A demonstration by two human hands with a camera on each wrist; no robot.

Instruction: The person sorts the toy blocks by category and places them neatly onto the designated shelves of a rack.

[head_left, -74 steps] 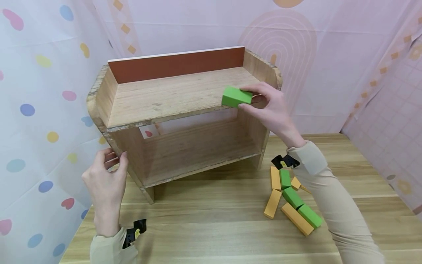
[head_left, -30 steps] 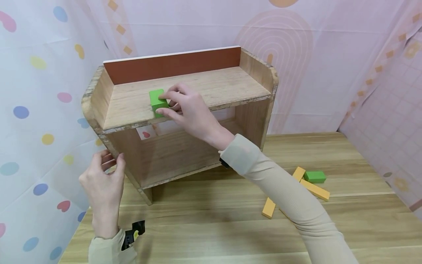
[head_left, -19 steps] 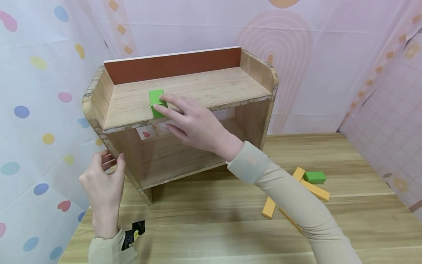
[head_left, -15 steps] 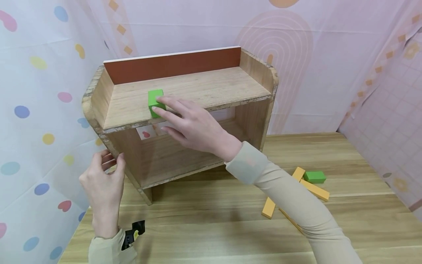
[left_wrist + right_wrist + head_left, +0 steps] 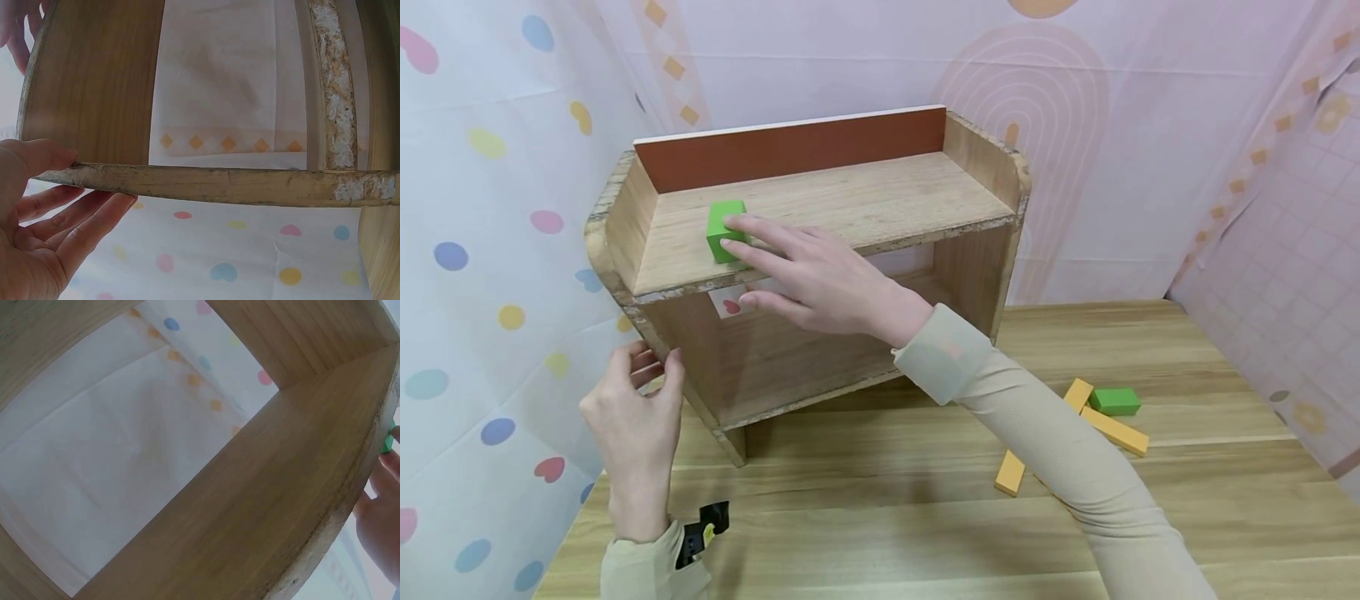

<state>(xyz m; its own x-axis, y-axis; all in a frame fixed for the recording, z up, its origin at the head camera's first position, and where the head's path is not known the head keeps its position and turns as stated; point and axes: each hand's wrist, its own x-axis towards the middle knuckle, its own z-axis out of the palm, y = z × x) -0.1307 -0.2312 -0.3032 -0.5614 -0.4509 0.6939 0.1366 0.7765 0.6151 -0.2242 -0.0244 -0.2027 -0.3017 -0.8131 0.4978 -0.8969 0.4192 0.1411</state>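
Touching the green block (image 5: 717,236) near the upper shelf (image 5: 850,193)'s front edge, my right hand (image 5: 820,279) has straight fingers; my left hand (image 5: 631,417) pinches the side panel (image 5: 628,218). A crooked push could drop the block.

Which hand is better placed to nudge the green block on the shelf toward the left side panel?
Probably the right hand: its fingertips touch the green block on the upper shelf. The left hand is lower, pinching the front edge of the left side panel.
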